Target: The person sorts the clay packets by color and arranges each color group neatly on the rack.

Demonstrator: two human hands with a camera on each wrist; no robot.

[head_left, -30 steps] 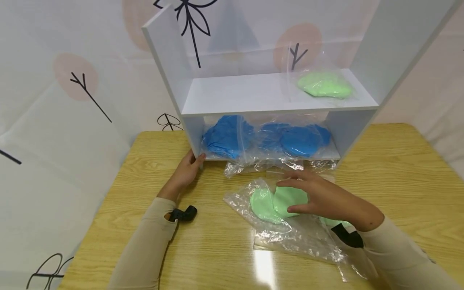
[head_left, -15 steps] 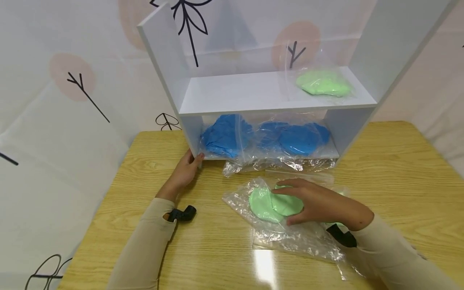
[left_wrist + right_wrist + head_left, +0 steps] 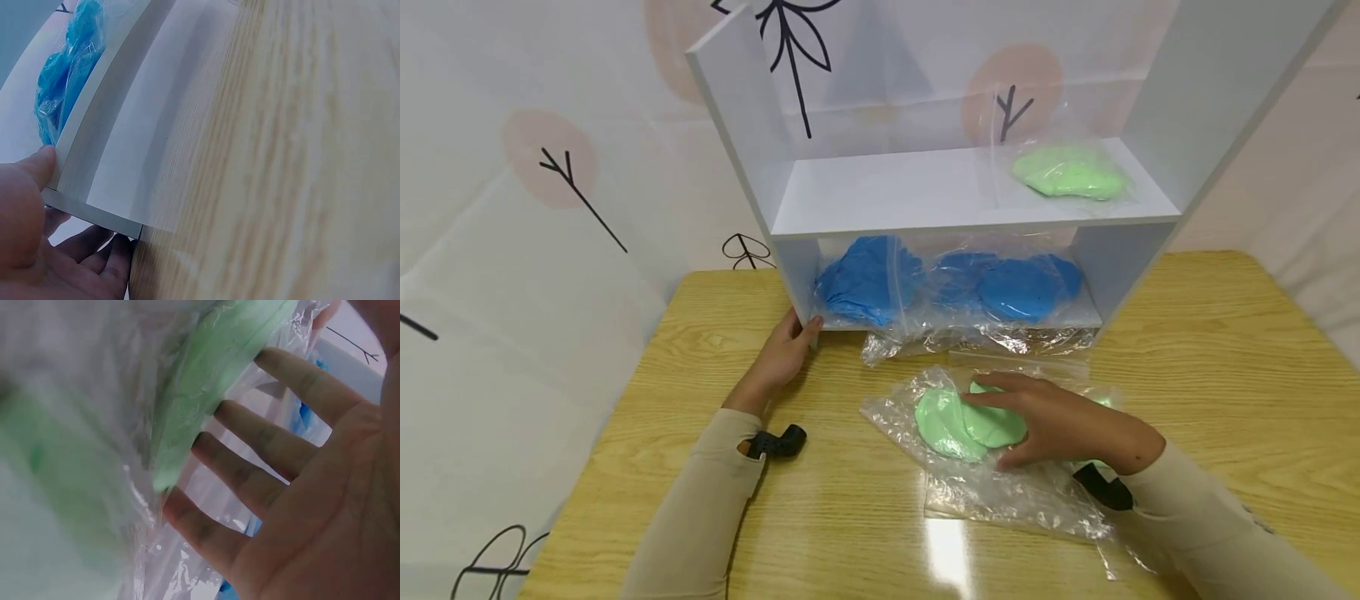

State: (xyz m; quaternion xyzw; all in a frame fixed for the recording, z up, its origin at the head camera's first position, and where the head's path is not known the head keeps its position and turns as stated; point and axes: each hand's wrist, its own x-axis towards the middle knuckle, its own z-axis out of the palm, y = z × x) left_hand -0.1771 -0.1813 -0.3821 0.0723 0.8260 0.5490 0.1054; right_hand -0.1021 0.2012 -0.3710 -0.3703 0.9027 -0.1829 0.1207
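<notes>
My left hand [image 3: 784,354] grips the lower left corner of a white shelf unit [image 3: 786,275]. Its thumb lies on the front edge, and the other fingers reach behind the side panel [image 3: 94,215] in the left wrist view. My right hand [image 3: 1060,421] is over a clear plastic bag [image 3: 1030,500] holding flat, round, light green pieces [image 3: 943,421] on the table. In the right wrist view, its spread, nearly straight fingers [image 3: 247,478] touch the bag along the edge of a green piece [image 3: 200,387].
Clear bags with blue contents [image 3: 868,279] fill the lower shelf, their plastic hanging over its front edge. On the upper shelf, at the right, is a bag of green material [image 3: 1071,172]. The wooden table [image 3: 842,517] runs up to a patterned cloth backdrop [image 3: 572,333].
My right hand has come down and slightly left onto the green pieces' bag, its fingers now at their edge. The left hand has stayed on the shelf unit.
</notes>
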